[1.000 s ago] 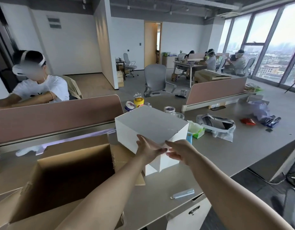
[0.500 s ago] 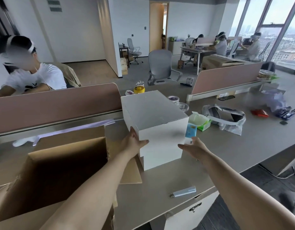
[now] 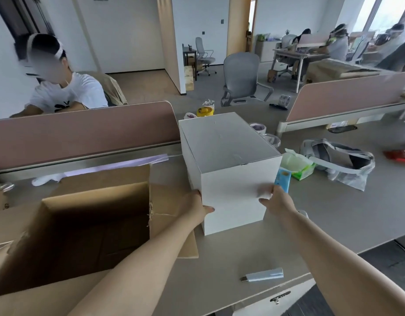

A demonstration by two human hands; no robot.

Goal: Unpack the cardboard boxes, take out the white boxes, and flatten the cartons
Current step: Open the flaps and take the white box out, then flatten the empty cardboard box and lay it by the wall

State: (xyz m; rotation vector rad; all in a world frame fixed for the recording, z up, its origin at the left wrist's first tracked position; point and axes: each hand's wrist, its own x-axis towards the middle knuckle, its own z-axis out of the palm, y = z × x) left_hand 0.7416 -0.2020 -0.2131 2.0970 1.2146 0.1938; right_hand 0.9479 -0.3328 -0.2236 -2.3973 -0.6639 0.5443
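The white box stands upright on the desk. The left hand grips its near left edge, thumb on the front face and fingers hidden round the side. The right hand touches its near right edge; the fingers are blurred, so I cannot tell their curl. The open cardboard box sits just left of the white box, and a utility knife lies in front of it.

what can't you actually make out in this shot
Head view:
- Cardboard carton floor: deep shadow, with the left forearm across it; contents unknown.
- Right hand fingers: blurred against the white box; grip unclear.
- Blue packet: partly behind that box; unidentifiable.
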